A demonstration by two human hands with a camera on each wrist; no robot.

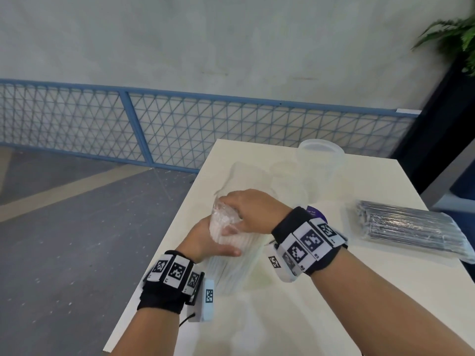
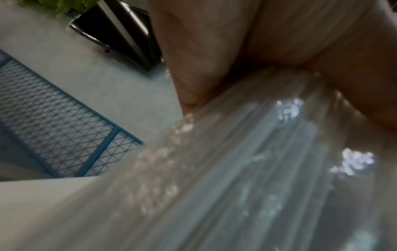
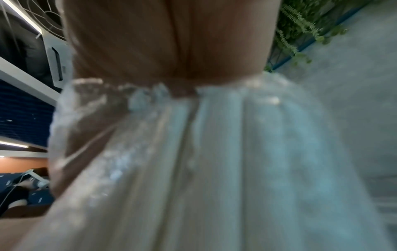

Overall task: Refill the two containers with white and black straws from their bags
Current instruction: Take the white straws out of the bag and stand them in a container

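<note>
A clear bag of white straws (image 1: 231, 255) stands tilted on the white table (image 1: 295, 317), its open top toward me. My left hand (image 1: 213, 242) grips the bag around its upper part. My right hand (image 1: 246, 211) curls over the bag's mouth and holds the plastic there. Both wrist views are blurred; each shows the bag of white straws (image 2: 247, 169) (image 3: 214, 161) running away from a palm. A bag of black straws (image 1: 408, 227) lies flat at the right. One clear container (image 1: 318, 163) stands at the far end; a second clear one (image 1: 288, 181) beside it is faint.
The table's left edge (image 1: 154, 255) drops to a grey floor. A blue mesh fence (image 1: 180, 132) runs behind the table. A potted fern (image 1: 455, 34) and a dark panel stand at the far right. A purple round label (image 1: 314, 213) shows behind my right wrist.
</note>
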